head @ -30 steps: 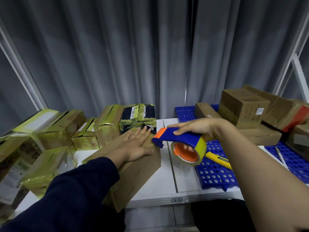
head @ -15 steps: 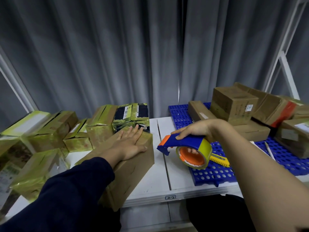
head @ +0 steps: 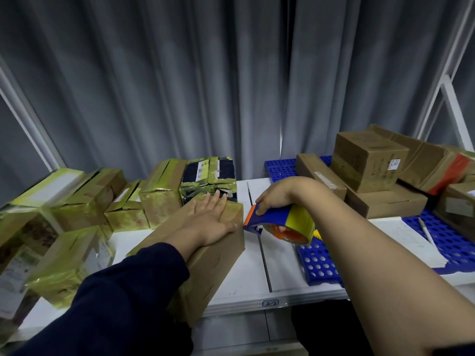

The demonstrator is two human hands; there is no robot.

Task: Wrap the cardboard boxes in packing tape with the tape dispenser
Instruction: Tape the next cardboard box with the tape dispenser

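A long brown cardboard box (head: 210, 268) lies on the white table (head: 246, 283), its near end over the front edge. My left hand (head: 208, 217) presses flat on the box's far top, fingers straight. My right hand (head: 275, 199) grips a blue and orange tape dispenser (head: 277, 222) with a roll of yellow tape. The dispenser's orange nose sits just right of the box's far right corner, close to it; whether they touch is unclear.
Several boxes wrapped in yellow tape (head: 159, 199) crowd the left and back of the table. Plain brown boxes (head: 367, 168) are stacked on blue perforated trays (head: 318, 265) at the right. A yellow cutter (head: 318, 235) and a pen (head: 426, 233) lie there. Grey curtains hang behind.
My right hand has brought the tape dispenser leftward, closer to the box's far right corner. My left hand stays flat on the box. The view has shifted slightly.
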